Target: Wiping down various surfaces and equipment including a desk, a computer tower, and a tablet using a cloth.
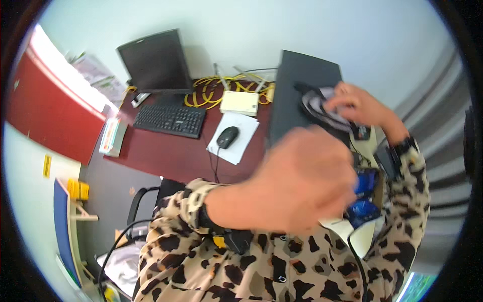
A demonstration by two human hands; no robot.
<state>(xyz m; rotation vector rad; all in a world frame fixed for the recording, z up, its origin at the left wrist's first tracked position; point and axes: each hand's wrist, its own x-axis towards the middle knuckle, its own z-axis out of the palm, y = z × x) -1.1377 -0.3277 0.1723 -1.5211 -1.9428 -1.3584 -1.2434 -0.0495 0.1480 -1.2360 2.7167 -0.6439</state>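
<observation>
My left hand (307, 176) is in the middle foreground, curled and smeared by motion. Its fingertips are hidden, so what it holds, if anything, does not show. To the right, my right hand (362, 103) has bent fingers gripping the edge of a black and grey rounded item (319, 106), which looks like folded fabric; its exact kind is unclear. That item lies on or just over the flat top of a black box-shaped case (304, 73). Dark bands with small devices sit around both wrists.
On the dark red desk (156, 151) stand a monitor (156, 63), a keyboard (171, 121), a mouse (228, 137) on white paper (246, 126), and a white router (239, 102) with yellow cables. Blue packages (363, 209) fill a carton at right. A black chair (138, 206) stands lower left.
</observation>
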